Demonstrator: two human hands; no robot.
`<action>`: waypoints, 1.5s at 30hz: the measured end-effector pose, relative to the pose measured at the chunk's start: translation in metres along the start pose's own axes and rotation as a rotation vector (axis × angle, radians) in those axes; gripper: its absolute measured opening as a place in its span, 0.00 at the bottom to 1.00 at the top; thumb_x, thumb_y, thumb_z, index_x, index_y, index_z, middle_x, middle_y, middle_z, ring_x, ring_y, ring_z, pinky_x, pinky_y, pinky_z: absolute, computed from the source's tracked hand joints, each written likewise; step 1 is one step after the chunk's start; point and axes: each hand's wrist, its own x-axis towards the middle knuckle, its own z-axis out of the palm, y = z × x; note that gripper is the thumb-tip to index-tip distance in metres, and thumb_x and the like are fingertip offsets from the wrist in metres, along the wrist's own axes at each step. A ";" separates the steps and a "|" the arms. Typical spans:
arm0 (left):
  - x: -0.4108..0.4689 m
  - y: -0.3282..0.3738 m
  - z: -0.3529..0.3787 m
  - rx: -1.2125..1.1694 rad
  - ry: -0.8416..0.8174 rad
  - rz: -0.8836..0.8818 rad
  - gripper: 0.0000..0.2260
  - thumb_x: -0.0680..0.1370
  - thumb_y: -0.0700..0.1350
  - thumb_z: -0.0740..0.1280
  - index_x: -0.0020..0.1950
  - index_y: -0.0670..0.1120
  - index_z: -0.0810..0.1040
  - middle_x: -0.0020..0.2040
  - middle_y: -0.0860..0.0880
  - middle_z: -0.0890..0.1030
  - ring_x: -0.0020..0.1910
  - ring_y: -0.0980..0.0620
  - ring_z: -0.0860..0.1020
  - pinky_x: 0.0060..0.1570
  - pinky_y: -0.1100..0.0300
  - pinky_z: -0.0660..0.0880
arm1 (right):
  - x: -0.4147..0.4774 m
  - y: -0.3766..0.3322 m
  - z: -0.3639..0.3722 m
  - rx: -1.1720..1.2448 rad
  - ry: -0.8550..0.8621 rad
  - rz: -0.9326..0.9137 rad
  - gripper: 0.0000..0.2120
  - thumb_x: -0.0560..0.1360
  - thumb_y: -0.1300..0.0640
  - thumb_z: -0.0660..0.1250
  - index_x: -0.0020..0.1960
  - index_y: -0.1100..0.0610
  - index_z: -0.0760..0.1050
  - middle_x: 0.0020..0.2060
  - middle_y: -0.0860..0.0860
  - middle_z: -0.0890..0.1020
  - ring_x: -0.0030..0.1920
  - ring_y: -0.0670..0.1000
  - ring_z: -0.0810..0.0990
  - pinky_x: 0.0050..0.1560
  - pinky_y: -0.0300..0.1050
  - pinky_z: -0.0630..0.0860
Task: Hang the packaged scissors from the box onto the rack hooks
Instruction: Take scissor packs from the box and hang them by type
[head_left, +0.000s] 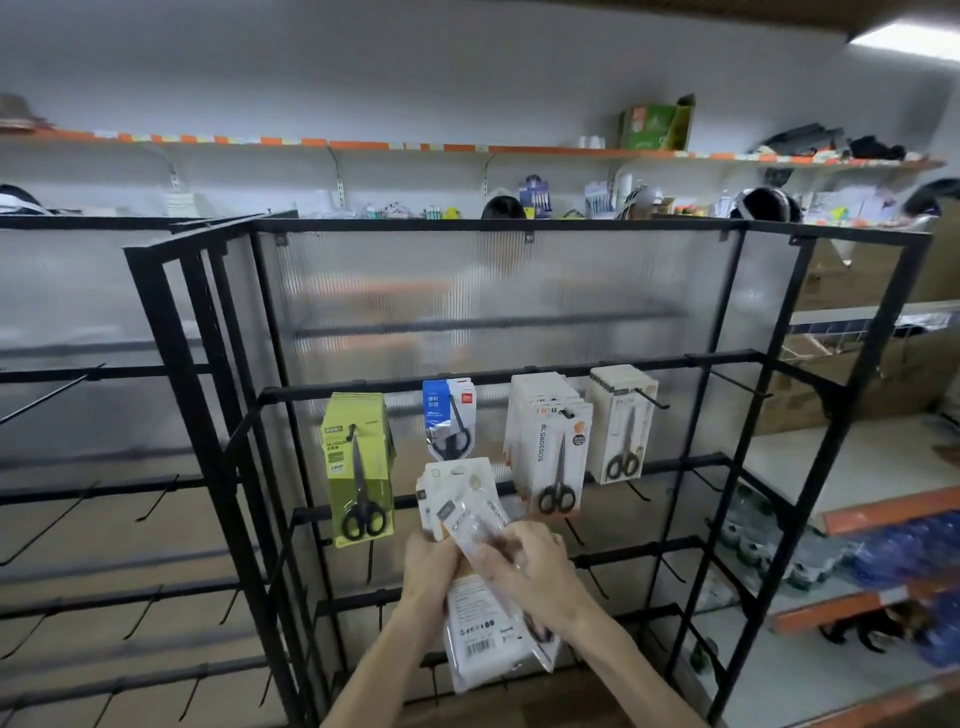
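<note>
I hold a stack of white packaged scissors (470, 525) upright in front of the black rack (519, 384). My left hand (428, 566) grips the stack from the left side. My right hand (530, 566) pinches the front packet, which is tilted to the right. On the rack's upper bar hang green scissor packs (358, 467), a blue and white pack (449, 415), white packs marked SCISSORS (553, 447) and cream packs (623, 423). Empty hooks (582, 530) stick out from the lower bars. The box is out of view.
A second black rack (104, 493) with bare hooks stands to the left. Orange-edged shelves (862, 514) with bottled goods are at the right. A high wall shelf (467, 148) carries stationery. Heads of other people show behind the rack's top edge.
</note>
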 end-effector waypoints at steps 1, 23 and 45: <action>-0.002 0.000 -0.002 -0.011 -0.003 -0.009 0.03 0.72 0.37 0.71 0.43 0.44 0.80 0.39 0.42 0.86 0.39 0.42 0.84 0.45 0.43 0.82 | -0.002 -0.001 -0.003 0.008 0.007 -0.006 0.21 0.70 0.30 0.67 0.51 0.45 0.69 0.53 0.44 0.72 0.57 0.49 0.70 0.57 0.50 0.74; -0.007 -0.007 0.035 -0.073 -0.112 0.008 0.14 0.74 0.43 0.77 0.57 0.43 0.79 0.46 0.46 0.87 0.42 0.51 0.87 0.35 0.61 0.81 | -0.015 0.032 -0.065 0.561 0.366 0.255 0.10 0.78 0.54 0.70 0.49 0.62 0.78 0.43 0.56 0.86 0.44 0.55 0.86 0.44 0.49 0.83; 0.042 0.000 0.224 0.060 -0.048 0.088 0.18 0.72 0.48 0.78 0.55 0.51 0.73 0.52 0.49 0.83 0.50 0.49 0.83 0.56 0.47 0.80 | 0.067 0.134 -0.205 0.542 0.384 0.214 0.08 0.78 0.55 0.68 0.41 0.56 0.74 0.37 0.48 0.80 0.35 0.44 0.76 0.34 0.35 0.70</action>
